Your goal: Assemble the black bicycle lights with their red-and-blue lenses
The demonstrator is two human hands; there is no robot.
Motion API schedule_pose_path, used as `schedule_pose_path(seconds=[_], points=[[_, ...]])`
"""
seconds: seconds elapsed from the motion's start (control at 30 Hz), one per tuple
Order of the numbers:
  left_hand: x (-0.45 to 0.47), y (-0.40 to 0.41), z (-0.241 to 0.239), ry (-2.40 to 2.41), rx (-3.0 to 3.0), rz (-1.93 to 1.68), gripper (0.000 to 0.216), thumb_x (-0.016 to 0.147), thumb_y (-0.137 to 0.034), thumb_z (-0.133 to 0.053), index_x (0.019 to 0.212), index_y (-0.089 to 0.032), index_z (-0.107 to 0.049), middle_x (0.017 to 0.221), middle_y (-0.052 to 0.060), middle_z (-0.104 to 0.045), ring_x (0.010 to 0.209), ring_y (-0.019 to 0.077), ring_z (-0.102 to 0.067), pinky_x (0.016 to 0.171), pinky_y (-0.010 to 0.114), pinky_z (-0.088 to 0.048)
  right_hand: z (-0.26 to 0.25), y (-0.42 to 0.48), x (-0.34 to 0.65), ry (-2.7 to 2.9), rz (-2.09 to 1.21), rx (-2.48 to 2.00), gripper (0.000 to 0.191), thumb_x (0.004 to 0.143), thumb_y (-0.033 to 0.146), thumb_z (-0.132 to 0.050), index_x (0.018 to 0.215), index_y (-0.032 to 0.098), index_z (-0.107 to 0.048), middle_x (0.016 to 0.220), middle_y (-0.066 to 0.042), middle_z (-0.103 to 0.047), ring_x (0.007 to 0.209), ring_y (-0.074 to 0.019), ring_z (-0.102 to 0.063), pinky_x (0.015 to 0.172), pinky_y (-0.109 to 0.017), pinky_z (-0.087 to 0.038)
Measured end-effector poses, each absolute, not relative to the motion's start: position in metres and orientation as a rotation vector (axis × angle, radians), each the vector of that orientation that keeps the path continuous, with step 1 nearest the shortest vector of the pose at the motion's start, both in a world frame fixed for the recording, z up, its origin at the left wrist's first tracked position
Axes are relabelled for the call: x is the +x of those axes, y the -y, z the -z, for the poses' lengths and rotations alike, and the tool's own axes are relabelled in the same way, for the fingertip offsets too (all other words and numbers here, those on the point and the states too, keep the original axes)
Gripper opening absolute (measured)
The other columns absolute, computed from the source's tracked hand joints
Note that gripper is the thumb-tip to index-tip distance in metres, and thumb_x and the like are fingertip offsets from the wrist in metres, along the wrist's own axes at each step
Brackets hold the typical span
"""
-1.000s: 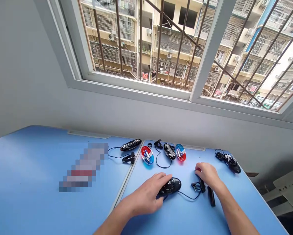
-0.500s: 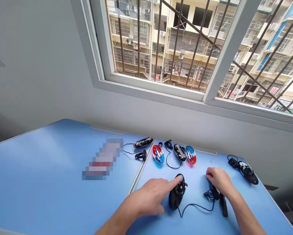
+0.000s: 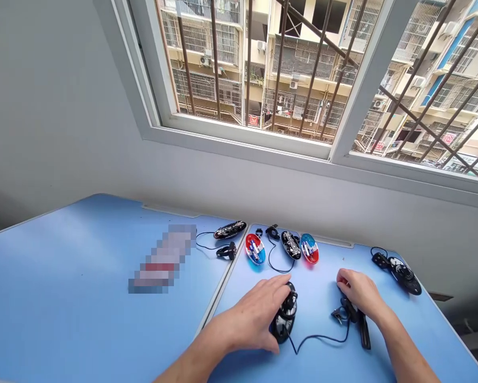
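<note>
Nothing readable: the black oval plastic lamp [image 3: 287, 313] under the left hand [image 3: 258, 319] shows no legible mark, the small black clip [image 3: 340, 315] in the right hand [image 3: 361, 292] neither, and street signs [image 3: 468, 159] far beyond both grips blur out.

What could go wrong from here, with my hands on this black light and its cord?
1. The thin cord loops loosely between the black oval unit gripped by your left hand and the clip piece under your right hand. Pulling the hands apart might strain it.
2. The black stick lies right beside your right wrist and could get knocked away.
</note>
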State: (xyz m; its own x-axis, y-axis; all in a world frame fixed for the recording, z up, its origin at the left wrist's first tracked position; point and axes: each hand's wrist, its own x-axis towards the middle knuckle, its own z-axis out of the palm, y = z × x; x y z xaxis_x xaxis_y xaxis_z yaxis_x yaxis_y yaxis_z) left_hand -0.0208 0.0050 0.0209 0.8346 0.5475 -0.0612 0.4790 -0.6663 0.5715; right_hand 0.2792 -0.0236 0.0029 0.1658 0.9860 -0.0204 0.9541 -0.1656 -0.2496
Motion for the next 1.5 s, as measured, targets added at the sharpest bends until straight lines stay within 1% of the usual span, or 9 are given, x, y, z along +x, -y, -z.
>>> schedule_pose_path(seconds=[0.13,0.23,0.43,0.57,0.73,0.83,0.9,1.3,1.5], points=[[-0.012,-0.001,-0.015,-0.814,2.368,-0.246,0.077,0.05,-0.024,-0.088,0.117,-0.017,-0.051,0.14,0.018,-0.046,0.127,0.0369,-0.044,0.105,0.047,-0.04,-0.005,0.028,0.281,1.77,-0.307,-2.108,0.014,0.079,0.014,-0.047,0.069,0.021,-0.055,0.065,0.0,-0.061,0.06,-0.0163,-0.053,0.056,-0.025,-0.032],[-0.008,0.0,-0.015,-0.826,2.359,-0.261,0.095,0.049,-0.031,-0.089,0.131,-0.02,-0.043,0.13,0.014,-0.052,0.116,0.0359,-0.05,0.101,0.049,-0.041,-0.008,0.034,0.276,1.669,-0.383,-1.945,0.013,0.083,0.028,-0.044,0.078,0.022,-0.055,0.071,-0.002,-0.062,0.063,-0.0174,-0.057,0.059,-0.027,-0.042],[-0.008,-0.003,-0.01,-0.838,2.388,-0.215,0.1,0.044,-0.047,-0.089,0.131,-0.022,-0.049,0.15,0.019,-0.034,0.133,0.0438,-0.033,0.107,0.055,-0.035,-0.005,0.049,0.247,1.551,-0.667,-1.658,0.026,0.085,0.041,-0.048,0.089,0.02,-0.062,0.08,-0.004,-0.065,0.069,-0.0174,-0.064,0.059,-0.027,-0.053],[-0.018,-0.005,-0.012,-0.868,2.375,-0.058,0.11,0.05,-0.045,-0.085,0.145,-0.019,-0.035,0.158,0.021,-0.02,0.142,0.0462,-0.02,0.113,0.058,-0.024,-0.004,0.051,0.232,1.499,-0.852,-1.556,0.021,0.082,0.038,-0.054,0.082,0.019,-0.063,0.069,-0.001,-0.063,0.065,-0.016,-0.065,0.055,-0.025,-0.054],[-0.028,-0.008,-0.03,-0.88,2.378,0.005,0.073,0.071,-0.026,-0.067,0.139,-0.022,-0.042,0.153,0.013,-0.036,0.139,0.0384,-0.031,0.112,0.052,-0.029,-0.007,0.053,0.225,1.438,-0.971,-1.484,0.017,0.08,0.035,-0.058,0.081,0.018,-0.063,0.068,0.0,-0.061,0.065,-0.0141,-0.064,0.054,-0.023,-0.054],[-0.022,-0.008,-0.035,-0.918,2.42,-0.066,0.037,0.074,-0.026,-0.062,0.111,-0.02,-0.055,0.12,0.01,-0.06,0.11,0.0314,-0.054,0.092,0.042,-0.045,-0.005,0.057,0.219,1.455,-1.025,-1.451,0.015,0.081,0.032,-0.059,0.08,0.017,-0.063,0.069,0.0,-0.062,0.063,-0.0132,-0.064,0.054,-0.023,-0.054],[-0.016,-0.008,-0.034,-0.974,2.423,-0.072,0.027,0.072,-0.028,-0.063,0.096,-0.021,-0.054,0.1,0.006,-0.061,0.091,0.0271,-0.056,0.079,0.037,-0.047,-0.003,0.059,0.214,1.49,-1.045,-1.43,0.014,0.082,0.03,-0.06,0.08,0.017,-0.064,0.069,0.0,-0.063,0.062,-0.0129,-0.064,0.054,-0.022,-0.054],[-0.012,-0.001,-0.027,-0.869,2.439,-0.135,0.039,0.076,-0.027,-0.061,0.115,-0.024,-0.055,0.106,0.005,-0.06,0.099,0.0275,-0.055,0.08,0.034,-0.045,-0.002,0.064,0.215,1.876,-0.745,-1.319,0.015,0.088,0.019,-0.054,0.08,0.019,-0.067,0.074,-0.002,-0.063,0.066,-0.0131,-0.053,0.06,-0.024,-0.043],[-0.009,0.0,-0.026,-0.921,2.461,-0.013,0.032,0.072,-0.026,-0.068,0.103,-0.023,-0.058,0.103,0.004,-0.059,0.095,0.0271,-0.057,0.075,0.032,-0.045,0.0,0.063,0.215,1.973,-0.701,-1.26,0.017,0.09,0.019,-0.053,0.08,0.02,-0.067,0.072,-0.001,-0.062,0.066,-0.0131,-0.053,0.061,-0.024,-0.043]])
